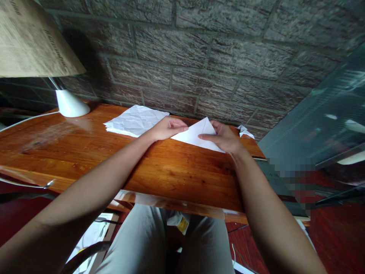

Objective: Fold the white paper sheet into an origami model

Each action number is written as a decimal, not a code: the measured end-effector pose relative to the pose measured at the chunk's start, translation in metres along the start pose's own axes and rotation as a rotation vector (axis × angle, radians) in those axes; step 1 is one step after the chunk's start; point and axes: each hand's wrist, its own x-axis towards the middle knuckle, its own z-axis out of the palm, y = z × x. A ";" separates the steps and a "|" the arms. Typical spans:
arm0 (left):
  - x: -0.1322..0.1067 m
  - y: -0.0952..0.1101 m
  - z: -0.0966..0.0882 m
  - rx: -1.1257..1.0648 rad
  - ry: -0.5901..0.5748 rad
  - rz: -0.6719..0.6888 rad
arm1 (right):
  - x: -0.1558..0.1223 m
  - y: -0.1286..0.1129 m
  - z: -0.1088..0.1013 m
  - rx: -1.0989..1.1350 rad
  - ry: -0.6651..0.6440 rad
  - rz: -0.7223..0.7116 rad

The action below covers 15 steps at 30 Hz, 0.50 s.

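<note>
Between my two hands is a white sheet of paper (194,136) folded into a triangle, its peak pointing toward the wall and a crease running down from the peak. My left hand (170,127) pinches its left corner between thumb and fingers. On the other side, my right hand (221,136) grips the right part, thumb on top and fingers behind the sheet. Left of the folded paper lies a stack of creased white sheets (137,118), partly behind my left hand. A small folded white paper piece (245,131) rests at the table's far right corner.
A lamp with a white base (71,103) and a printed shade (37,42) stands at the left of the wooden table (171,175). Behind the table rises a brick wall (185,57). A translucent panel (313,99) slants along the right. A white cable (28,120) runs left.
</note>
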 end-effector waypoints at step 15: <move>0.004 0.000 0.027 -0.117 0.028 0.010 | -0.003 0.006 0.031 -0.772 0.123 -0.275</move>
